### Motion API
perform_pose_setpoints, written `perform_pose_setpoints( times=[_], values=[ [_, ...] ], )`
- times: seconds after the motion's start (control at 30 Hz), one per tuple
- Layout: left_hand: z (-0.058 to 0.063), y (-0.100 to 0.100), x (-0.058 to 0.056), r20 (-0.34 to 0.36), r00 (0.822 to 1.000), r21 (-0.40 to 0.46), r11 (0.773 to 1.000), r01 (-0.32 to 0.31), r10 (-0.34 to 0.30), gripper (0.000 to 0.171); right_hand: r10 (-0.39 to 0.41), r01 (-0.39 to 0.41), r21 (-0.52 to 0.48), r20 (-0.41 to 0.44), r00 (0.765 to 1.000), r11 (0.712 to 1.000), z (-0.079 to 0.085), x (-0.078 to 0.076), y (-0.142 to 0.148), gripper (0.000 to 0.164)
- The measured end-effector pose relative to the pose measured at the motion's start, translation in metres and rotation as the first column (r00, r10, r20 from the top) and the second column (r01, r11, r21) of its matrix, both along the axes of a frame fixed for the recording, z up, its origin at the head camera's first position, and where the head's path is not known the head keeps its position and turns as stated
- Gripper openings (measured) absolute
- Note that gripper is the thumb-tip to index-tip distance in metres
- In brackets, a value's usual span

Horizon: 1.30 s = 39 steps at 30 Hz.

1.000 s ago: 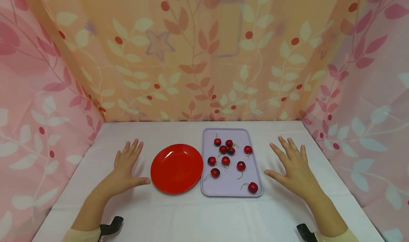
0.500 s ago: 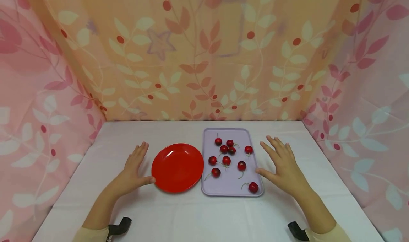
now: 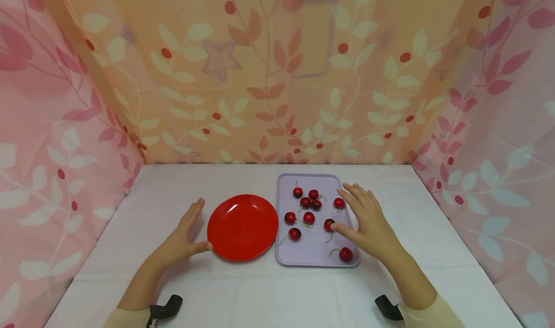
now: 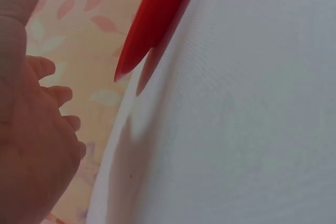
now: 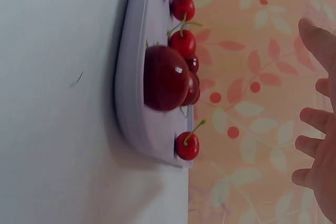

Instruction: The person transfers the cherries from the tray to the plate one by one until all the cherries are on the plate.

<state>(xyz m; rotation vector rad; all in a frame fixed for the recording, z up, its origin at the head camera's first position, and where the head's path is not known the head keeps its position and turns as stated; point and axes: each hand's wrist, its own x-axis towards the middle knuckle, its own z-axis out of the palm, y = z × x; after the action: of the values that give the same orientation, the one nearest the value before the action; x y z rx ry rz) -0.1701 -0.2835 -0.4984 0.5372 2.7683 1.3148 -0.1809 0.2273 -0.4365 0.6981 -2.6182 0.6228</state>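
Note:
A round red plate (image 3: 243,228) lies on the white table, just left of a lilac tray (image 3: 313,256) that bears several dark red cherries with green stems. My left hand (image 3: 179,239) is beside the plate's left side, fingers extended, thumb tip right at the rim in the head view; it holds nothing. Over the tray's right edge hovers my right hand (image 3: 366,222), fingers spread, its thumb overlapping one cherry (image 3: 328,225) in the head view. Nearest to the right wrist camera is a large-looking cherry (image 5: 165,78) at the tray's near end.
Patterned cloth hangs at the back (image 3: 260,77) and on both sides of the white table (image 3: 260,299). Black wrist mounts (image 3: 166,307) sit on both forearms, close over the table.
My right hand has moved left, from beside the tray to over its right edge. My left hand has shifted right toward the plate. Plate, tray and cherries stay in place.

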Motion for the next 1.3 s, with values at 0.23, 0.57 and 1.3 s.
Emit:
perform_pose_setpoints(
  times=[0.23, 0.57, 1.3],
  values=[
    [-0.005, 0.001, 0.002, 0.053, 0.998, -0.024, 0.999, -0.021, 0.023, 0.117, 0.034, -0.033, -0.028, 0.014, 0.999, 0.999, 0.006, -0.005, -0.019, 0.084],
    [-0.016, 0.002, 0.004, 0.047, 0.999, -0.015, 1.0, -0.012, 0.013, 0.117, 0.094, -0.092, -0.036, 0.043, 0.995, 0.995, 0.01, -0.01, -0.04, 0.07],
    [-0.026, 0.002, -0.001, 0.065, 0.998, -0.034, 0.999, 0.008, -0.006, 0.114, 0.137, -0.136, -0.009, 0.071, 0.988, 0.991, -0.019, -0.02, -0.048, 0.044]
  ],
)
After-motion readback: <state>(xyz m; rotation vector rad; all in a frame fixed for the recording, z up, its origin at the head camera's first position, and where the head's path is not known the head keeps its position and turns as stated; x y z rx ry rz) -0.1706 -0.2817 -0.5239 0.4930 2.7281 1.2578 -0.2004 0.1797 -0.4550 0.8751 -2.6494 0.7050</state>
